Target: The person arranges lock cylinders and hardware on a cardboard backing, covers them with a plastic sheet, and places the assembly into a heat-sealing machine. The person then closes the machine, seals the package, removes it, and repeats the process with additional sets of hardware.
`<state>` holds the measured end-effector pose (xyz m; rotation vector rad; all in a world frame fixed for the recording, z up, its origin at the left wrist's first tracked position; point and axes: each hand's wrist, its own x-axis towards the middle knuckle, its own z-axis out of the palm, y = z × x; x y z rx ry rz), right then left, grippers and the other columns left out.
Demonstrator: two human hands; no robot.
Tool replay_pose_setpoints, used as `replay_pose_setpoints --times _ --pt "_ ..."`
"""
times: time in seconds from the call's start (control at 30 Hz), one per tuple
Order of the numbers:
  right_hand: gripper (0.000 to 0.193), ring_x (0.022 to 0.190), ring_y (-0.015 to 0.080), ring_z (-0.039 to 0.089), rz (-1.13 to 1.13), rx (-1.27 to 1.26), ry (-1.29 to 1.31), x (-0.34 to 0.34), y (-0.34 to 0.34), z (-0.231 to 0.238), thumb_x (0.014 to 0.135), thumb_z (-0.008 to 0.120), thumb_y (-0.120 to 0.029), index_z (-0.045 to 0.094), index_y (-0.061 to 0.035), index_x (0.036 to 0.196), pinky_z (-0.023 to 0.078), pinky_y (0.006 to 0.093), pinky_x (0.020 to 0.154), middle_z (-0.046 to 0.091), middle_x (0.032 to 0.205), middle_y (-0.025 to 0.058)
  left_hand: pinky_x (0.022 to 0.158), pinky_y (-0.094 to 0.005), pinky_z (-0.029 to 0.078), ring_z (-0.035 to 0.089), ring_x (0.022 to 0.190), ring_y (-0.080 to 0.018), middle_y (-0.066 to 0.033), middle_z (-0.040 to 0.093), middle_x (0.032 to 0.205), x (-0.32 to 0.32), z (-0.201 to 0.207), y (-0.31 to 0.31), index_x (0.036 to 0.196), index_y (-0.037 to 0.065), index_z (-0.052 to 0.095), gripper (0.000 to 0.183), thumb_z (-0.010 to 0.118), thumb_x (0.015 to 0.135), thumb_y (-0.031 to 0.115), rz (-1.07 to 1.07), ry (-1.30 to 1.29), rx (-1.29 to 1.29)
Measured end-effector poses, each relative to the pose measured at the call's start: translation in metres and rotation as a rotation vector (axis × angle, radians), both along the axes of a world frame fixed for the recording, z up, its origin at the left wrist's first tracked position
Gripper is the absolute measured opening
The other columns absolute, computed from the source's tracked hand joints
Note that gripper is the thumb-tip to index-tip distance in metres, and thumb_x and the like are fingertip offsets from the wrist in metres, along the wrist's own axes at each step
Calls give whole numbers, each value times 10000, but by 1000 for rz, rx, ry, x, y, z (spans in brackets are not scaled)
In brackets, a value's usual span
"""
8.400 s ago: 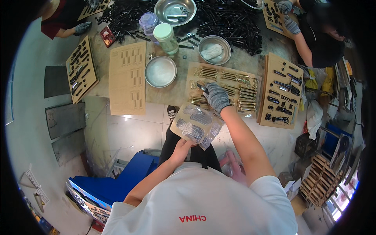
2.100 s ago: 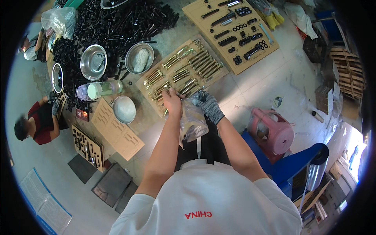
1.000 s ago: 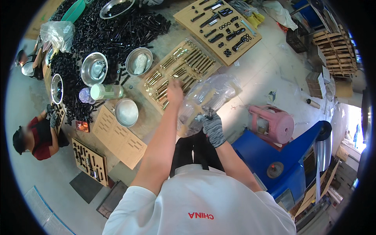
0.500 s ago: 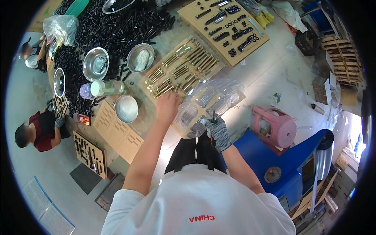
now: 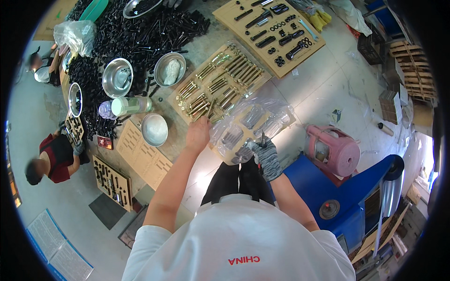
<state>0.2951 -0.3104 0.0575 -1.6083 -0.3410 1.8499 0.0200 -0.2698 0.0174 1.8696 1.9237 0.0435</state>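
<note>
My bare left hand (image 5: 199, 133) is closed at the near edge of a cardboard sheet (image 5: 180, 100) bearing rows of gold-coloured bolts (image 5: 241, 68). A gold bolt (image 5: 211, 108) slants up beside its fingertips; whether they grip it is hidden. My right hand (image 5: 266, 159), in a grey knitted glove, is closed round a slim dark hand tool (image 5: 263, 136) with a narrow tip, its exact kind unclear. That hand is at the near edge of a film-wrapped card (image 5: 241, 126) holding bundles of silvery pieces, which lies between my hands.
Black bolts (image 5: 154, 30) are heaped beyond a steel bowl (image 5: 154, 130) and a green-lidded bottle (image 5: 131, 106). A board of black hardware (image 5: 276, 35) lies at the far right. A pink stool (image 5: 333, 150) and blue machine (image 5: 323, 196) stand right. A co-worker (image 5: 56, 157) is at left.
My left hand has drawn slightly toward me, and more of the slanting gold bolt shows beside it. My right hand has shifted slightly right with the dark tool. The whole view has moved a little.
</note>
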Motion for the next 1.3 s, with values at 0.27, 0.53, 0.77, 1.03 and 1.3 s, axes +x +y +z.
replay_pose_setpoints --times 0.27,0.53,0.77,1.03,1.3 --pt "284 744 83 562 115 189 -137 3 -1 -22 873 781 -24 622 -46 1107 486 262 681 660 889 -6 850 -416 480 629 944 -279 -64 674 897 -28 25 49 913 99 675 57 627 895 123 -303 10 240" --pt "453 771 99 626 124 17 -173 12 -1 -30 850 772 45 622 -19 1272 539 253 717 713 949 20 851 -373 482 571 962 -264 -56 619 882 -20 75 97 903 76 651 28 630 907 94 -699 -43 183" --pt "369 766 89 613 140 68 -242 11 -9 -36 856 781 15 638 -17 1195 524 249 703 708 922 13 834 -412 487 605 873 -298 -80 634 819 -16 63 82 861 53 646 192 658 939 228 -557 -121 177" --pt "348 789 82 612 116 94 -170 15 -6 -30 878 760 18 639 -7 1203 526 246 737 705 926 13 610 -432 473 629 667 -357 -139 687 778 -25 10 52 854 24 674 322 630 997 310 447 -545 -470" --pt "383 706 92 612 160 148 -118 10 -2 -30 870 776 -14 633 -7 1225 533 257 665 695 873 8 743 -409 477 642 738 -308 -82 716 850 -16 44 43 886 87 748 150 694 910 225 -225 -2 424"
